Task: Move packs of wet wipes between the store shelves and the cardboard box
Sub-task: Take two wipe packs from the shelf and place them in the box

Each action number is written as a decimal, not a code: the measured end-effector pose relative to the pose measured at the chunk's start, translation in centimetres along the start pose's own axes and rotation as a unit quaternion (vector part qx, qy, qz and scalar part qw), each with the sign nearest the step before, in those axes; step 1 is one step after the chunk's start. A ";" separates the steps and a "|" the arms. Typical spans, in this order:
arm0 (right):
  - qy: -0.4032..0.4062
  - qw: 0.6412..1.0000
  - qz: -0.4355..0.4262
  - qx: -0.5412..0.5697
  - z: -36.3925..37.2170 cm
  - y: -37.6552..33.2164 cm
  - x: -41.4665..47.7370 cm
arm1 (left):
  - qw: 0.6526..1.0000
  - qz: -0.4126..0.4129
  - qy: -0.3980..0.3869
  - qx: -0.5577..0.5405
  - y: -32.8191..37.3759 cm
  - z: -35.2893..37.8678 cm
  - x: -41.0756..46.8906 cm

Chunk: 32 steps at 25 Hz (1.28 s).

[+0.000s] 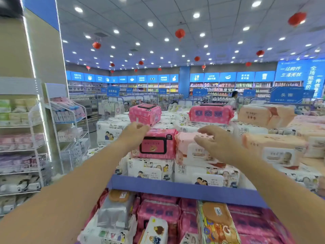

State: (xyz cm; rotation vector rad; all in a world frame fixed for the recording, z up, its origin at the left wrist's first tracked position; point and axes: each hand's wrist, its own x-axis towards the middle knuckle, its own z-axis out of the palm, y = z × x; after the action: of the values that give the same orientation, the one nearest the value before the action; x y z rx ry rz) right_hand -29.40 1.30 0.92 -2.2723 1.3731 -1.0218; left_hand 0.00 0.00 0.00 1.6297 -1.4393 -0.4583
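A bright pink wet-wipes pack [156,146] with a black-framed lid lies on top of white packs on the upper shelf. My left hand [134,136] is at its upper left corner, fingers loosely bent and touching the top edge. A pale pink pack [191,152] lies right beside it. My right hand [213,140] hovers over that pack with its fingers spread and nothing in it. Two more bright pink packs [145,114] [212,113] sit further back on the pile. No cardboard box is in view.
A blue shelf edge [175,188] runs in front of the white packs [149,170]. The lower shelf holds pink and patterned packs [159,211]. Peach packs [274,148] lie to the right. White wire racks [70,120] with goods stand on the left. A person [233,100] stands far back.
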 end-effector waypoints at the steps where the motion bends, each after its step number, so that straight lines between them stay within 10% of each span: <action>1: -0.015 0.998 -0.011 -0.053 -0.6 1.0 1.3 | 1.000 0.002 0.020 0.003 -0.2 0.4 0.8; 7: -0.140 0.939 -0.042 -0.310 -1.7 4.5 5.6 | 1.000 0.016 -0.006 -0.026 -3.4 0.8 3.0; 12: -0.233 0.938 0.025 -0.256 -2.7 3.5 6.4 | 0.989 -0.017 -0.047 -0.138 -4.3 0.7 2.8; 18: -0.042 0.993 0.110 0.029 -2.0 7.1 2.5 | 0.975 -0.035 -0.088 -0.202 -5.7 1.2 2.3; 23: 0.011 0.934 0.147 0.325 1.1 8.5 1.2 | 0.975 0.006 -0.010 -0.222 -6.7 1.9 1.4; 32: 0.152 0.927 0.088 0.332 2.6 5.4 -6.6 | 0.945 0.043 0.060 -0.320 -8.1 -4.3 -8.8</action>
State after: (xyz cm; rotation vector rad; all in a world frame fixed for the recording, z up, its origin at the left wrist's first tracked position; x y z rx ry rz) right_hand -32.98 3.97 -6.79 -1.5162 1.0746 -1.5337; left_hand 5.86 9.25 -6.54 1.0478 -1.1052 -0.6796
